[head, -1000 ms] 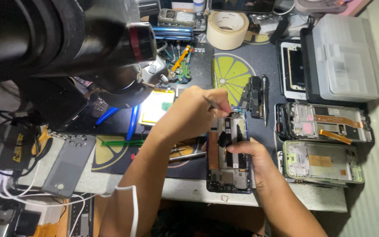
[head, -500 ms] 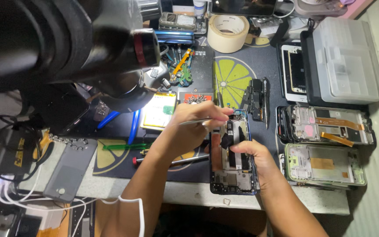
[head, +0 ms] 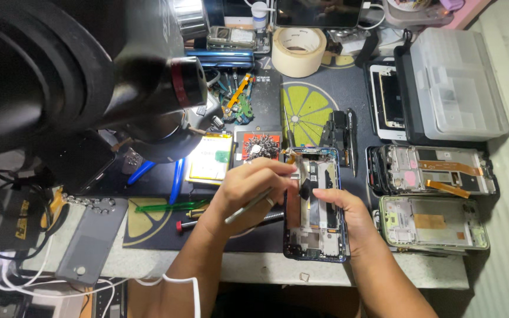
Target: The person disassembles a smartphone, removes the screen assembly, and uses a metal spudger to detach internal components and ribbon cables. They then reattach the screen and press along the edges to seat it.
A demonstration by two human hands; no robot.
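Centrally, fingers of the left hand (head: pixel 248 191) are recorded as closed on thin metal tweezers (head: pixel 253 203), whose tip is hidden among the fingertips at the upper part of an opened phone (head: pixel 315 203). Fingers of the right hand (head: pixel 343 215) are bent, thumb and forefinger resting on the phone's inner frame at mid-height; whether anything is pinched between them cannot be told.

Opened phone: laid flat on a dark work mat (head: pixel 349 94) at the near edge of the surface (head: pixel 254 268), back cover absent, boards and a black flex strip exposed. Judged state: disassembly well advanced; parts inside are being worked, and the frame is not yet emptied or closed.

Hand pose: both forearms are brought in from the near edge, the left angled rightward with wrist raised, the right lying alongside the phone's right side.

Adjacent items:
- small red tray of screws (head: pixel 260 145), just above the left hand
- yellow-green flat battery (head: pixel 210 158), left of the tray
- two further stripped phone frames (head: pixel 434 171), right of the right hand, one beyond the other
- clear plastic parts box (head: pixel 458 82), far right
- roll of masking tape (head: pixel 298 50), far side
- grey phone back (head: pixel 92 238), near left
- large black microscope body (head: pixel 60 70), overhanging upper left
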